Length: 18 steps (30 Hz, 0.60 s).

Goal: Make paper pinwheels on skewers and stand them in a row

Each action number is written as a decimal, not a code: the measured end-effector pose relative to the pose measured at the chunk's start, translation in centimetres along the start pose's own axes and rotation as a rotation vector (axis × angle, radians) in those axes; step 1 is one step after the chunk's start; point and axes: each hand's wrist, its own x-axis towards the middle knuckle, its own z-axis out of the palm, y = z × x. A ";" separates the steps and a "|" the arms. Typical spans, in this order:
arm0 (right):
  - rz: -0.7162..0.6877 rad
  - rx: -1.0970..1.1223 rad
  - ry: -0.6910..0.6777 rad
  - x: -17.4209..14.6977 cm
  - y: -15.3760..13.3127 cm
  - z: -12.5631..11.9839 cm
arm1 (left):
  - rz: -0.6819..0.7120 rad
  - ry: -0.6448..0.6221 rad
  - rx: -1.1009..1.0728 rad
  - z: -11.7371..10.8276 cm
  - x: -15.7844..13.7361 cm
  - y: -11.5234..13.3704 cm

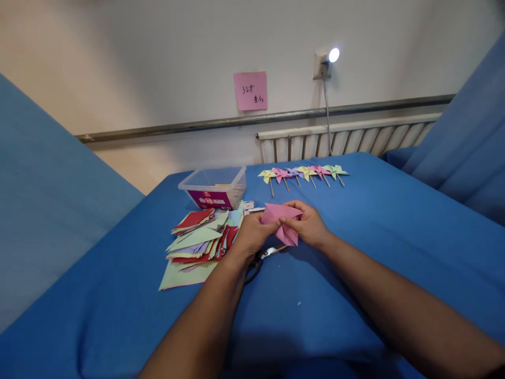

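A pink paper pinwheel (290,235), its blades partly folded, is held up over the blue table between both hands. My left hand (254,230) pinches it from the left, thumb near the centre. On the right side my right hand (308,223) grips it, with the thumb in front and the fingers behind the paper. Below them lie scissors (268,252) with dark handles, partly hidden by my left forearm, and a thin wooden stick (281,248) shows beside the blades. A stack of coloured paper (197,245) lies left of my left hand.
A clear plastic box (240,185) with a purple label stands behind the paper stack. Several finished pinwheels (307,173) on sticks lie in a row at the back of the blue-covered table (374,226). A radiator (355,138) and a metal rail (213,123) run along the wall.
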 end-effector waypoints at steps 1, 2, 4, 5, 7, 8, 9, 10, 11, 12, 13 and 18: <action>0.011 0.031 0.025 -0.1 0.0 0.2 | -0.020 0.004 -0.055 0.1 0.0 -0.1; 0.025 0.080 0.056 -0.2 0.0 0.5 | -0.043 0.001 -0.133 0.3 0.1 -0.3; 0.060 0.209 0.122 -0.3 0.0 0.9 | -0.099 -0.031 -0.335 0.6 0.0 -0.4; 0.078 0.269 0.154 -0.4 0.0 1.1 | -0.130 -0.053 -0.434 0.8 0.0 -0.4; 0.098 0.349 0.217 -0.5 0.1 1.4 | -0.186 -0.070 -0.576 1.1 -0.1 -0.4; 0.096 0.367 0.248 -0.5 0.1 1.4 | -0.212 -0.064 -0.619 1.2 -0.2 -0.4; 0.090 0.377 0.277 -0.5 0.2 1.4 | -0.236 -0.055 -0.653 1.4 -0.3 -0.4; 0.082 0.383 0.304 -0.5 0.2 1.4 | -0.257 -0.047 -0.678 1.5 -0.3 -0.4; 0.074 0.386 0.324 -0.4 0.3 1.4 | -0.272 -0.041 -0.697 1.6 -0.3 -0.5; 0.069 0.386 0.337 -0.4 0.3 1.4 | -0.281 -0.036 -0.710 1.7 -0.4 -0.6; 0.067 0.381 0.344 -0.5 0.3 1.4 | -0.284 -0.031 -0.717 1.8 -0.4 -0.7; 0.065 0.309 0.331 -0.7 0.2 1.7 | -0.272 0.027 -0.711 2.3 -0.3 -1.1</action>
